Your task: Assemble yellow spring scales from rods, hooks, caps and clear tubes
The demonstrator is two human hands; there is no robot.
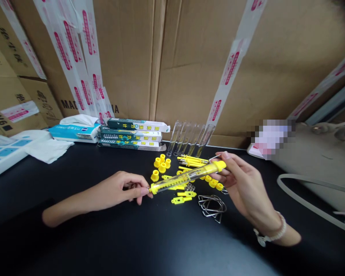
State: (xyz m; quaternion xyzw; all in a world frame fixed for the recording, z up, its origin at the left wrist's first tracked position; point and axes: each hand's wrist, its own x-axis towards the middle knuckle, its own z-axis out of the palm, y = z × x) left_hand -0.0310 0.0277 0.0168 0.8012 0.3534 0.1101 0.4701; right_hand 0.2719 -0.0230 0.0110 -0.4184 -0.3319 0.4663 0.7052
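Note:
Between both hands, tilted up to the right, is a clear-tubed yellow spring scale (186, 176). The fingertips of my left hand (133, 187) pinch its lower left end. At the upper right, by the yellow cap, my right hand (241, 178) grips it, and a thin metal wire shows near those fingers. Beneath and behind the scale lie yellow caps (161, 167), flat yellow tabs (184, 197) and yellow inner rods (194, 160). A tangle of bent metal wire hooks (212, 207) rests below it. Several clear tubes (186, 140) stand behind.
Three stacked narrow boxes (132, 135) lie at the back, beside a blue tissue pack (74, 131). A white power strip (10, 151) is at the left. A pixelated object (271, 138) and a pale cable (304, 199) are at the right. Cardboard boxes (189, 69) wall the back.

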